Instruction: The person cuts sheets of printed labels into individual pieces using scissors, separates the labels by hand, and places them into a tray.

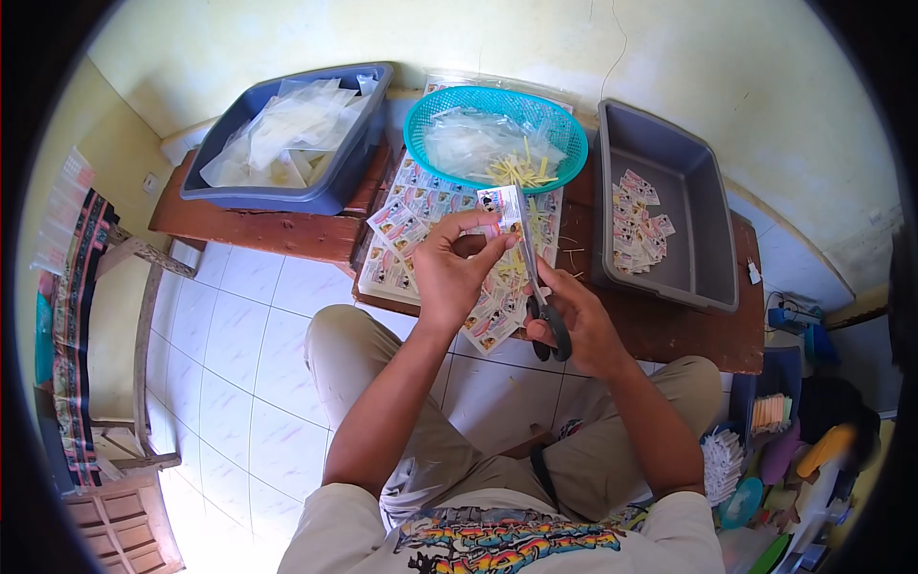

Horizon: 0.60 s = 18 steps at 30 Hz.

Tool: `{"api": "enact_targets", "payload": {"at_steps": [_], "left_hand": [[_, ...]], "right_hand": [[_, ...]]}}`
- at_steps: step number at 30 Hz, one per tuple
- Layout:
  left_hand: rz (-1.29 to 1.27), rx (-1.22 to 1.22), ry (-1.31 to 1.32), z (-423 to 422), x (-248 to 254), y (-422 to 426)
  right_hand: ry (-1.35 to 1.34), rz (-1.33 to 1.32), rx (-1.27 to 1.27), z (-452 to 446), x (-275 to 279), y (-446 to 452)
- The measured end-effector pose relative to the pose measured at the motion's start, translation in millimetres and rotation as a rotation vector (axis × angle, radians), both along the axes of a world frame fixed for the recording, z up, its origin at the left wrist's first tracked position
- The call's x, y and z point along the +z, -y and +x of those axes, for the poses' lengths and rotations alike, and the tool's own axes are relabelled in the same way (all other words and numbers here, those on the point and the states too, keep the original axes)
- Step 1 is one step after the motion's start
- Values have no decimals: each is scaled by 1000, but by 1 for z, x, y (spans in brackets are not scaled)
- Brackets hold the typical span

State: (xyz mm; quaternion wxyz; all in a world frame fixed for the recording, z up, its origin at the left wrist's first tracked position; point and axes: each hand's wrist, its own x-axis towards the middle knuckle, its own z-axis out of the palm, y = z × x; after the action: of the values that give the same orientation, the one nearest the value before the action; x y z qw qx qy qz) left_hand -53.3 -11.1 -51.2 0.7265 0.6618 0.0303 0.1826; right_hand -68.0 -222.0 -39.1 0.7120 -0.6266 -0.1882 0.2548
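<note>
My left hand (459, 263) pinches a small printed label strip (501, 207) between thumb and fingers. In my right hand (577, 320) are black-handled scissors (532, 268), their blades pointing up along the strip's right edge. Under both hands lie printed label sheets (394, 273), with loose cut pieces on top. Just beyond the strip, a teal mesh basket (413, 143) holds clear plastic bags (478, 139) and thin yellowish strips (526, 170). More cut labels (639, 230) lie in the grey tray (688, 196) to the right.
A blue-grey tub (277, 197) with plastic sleeves stands at the left on the brown wooden bench (287, 232). The pale wall (497, 38) rises behind the bench. My legs are folded on either side below the hands. Assorted items crowd the lower right.
</note>
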Motion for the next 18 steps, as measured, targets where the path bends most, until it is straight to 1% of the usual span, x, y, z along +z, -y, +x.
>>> {"api": "enact_targets", "payload": {"at_steps": [8,18], "left_hand": [[-28,-20,7,1,-5,-1],[16,-14,20,0,-3,1]], "right_hand": [[10,-27,-4,0,-1,0],[10,-40,-16,0,1,0]]}}
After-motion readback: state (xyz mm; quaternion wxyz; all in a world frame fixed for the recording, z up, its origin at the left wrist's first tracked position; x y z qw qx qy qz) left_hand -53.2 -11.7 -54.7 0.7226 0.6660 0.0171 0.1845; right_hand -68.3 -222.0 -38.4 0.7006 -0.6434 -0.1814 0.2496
